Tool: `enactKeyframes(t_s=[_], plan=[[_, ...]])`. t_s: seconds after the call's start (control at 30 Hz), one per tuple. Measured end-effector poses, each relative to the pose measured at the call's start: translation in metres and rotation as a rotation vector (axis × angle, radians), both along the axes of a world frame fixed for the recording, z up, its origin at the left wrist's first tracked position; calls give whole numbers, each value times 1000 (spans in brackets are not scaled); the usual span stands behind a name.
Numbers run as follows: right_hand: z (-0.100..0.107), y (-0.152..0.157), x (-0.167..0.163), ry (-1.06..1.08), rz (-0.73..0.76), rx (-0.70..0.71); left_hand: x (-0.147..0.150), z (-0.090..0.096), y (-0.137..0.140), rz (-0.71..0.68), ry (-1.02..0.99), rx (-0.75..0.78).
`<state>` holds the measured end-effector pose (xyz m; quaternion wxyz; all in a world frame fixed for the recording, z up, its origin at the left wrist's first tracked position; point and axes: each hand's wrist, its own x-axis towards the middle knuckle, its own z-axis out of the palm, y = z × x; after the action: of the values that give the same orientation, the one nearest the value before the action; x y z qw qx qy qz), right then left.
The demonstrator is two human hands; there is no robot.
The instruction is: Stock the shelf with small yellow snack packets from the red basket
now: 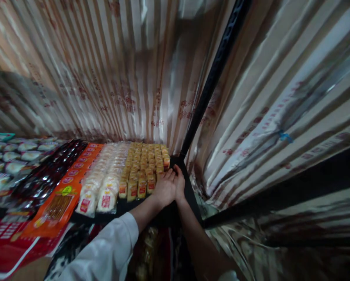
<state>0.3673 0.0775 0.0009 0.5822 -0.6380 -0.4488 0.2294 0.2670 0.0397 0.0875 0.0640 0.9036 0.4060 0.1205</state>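
Below the front edge of the dark shelf (pixel 191 197), a white sleeve (pixel 104 248) covered most of the left arm, and the right arm reached up with its forearm bare. Just in from the shelf's right edge, the left hand (pixel 165 190) and right hand (pixel 179 184) lay side by side, touching, fingers stretched toward the back right corner. Whether they gripped anything between or beneath them could not be told. The yellow packets (pixel 142 168) stood in a block immediately left of the left hand, which was the nearer one and met or overlapped their right side; their rows ran from the front edge toward the back edge, roughly along the line of the fingers. Farther left along the shelf lay clear packs of pale rounds (pixel 107 191), a long orange packet (pixel 62 191) slanting over the front edge, dark glossy packets (pixel 50 169) and white packets (pixel 13 156). Beyond the back right corner rose a black post (pixel 206 99), with printed plastic sheeting (pixel 128 78) hanging behind everything.
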Motion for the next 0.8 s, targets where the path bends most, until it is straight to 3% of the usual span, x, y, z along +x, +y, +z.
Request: enactKeyframes(t_s=[0.13, 0.37, 0.5, 0.63, 0.8], plan=[[4, -45, -16, 236, -11, -12, -17, -14, -51, -1, -115, -2], [6, -151, -64, 259, 85, -85, -72, -30, -150, -28, -332, -39], [-10, -202, -97, 262, 182, -189, -115, -40, -196, -51, -422, -129], [-42, -224, -124, 259, 275, -357, -140, -60, -219, 136, -449, -327], [-72, -222, -141, 57, 412, -477, -154, -92, -210, 395, -482, -492]])
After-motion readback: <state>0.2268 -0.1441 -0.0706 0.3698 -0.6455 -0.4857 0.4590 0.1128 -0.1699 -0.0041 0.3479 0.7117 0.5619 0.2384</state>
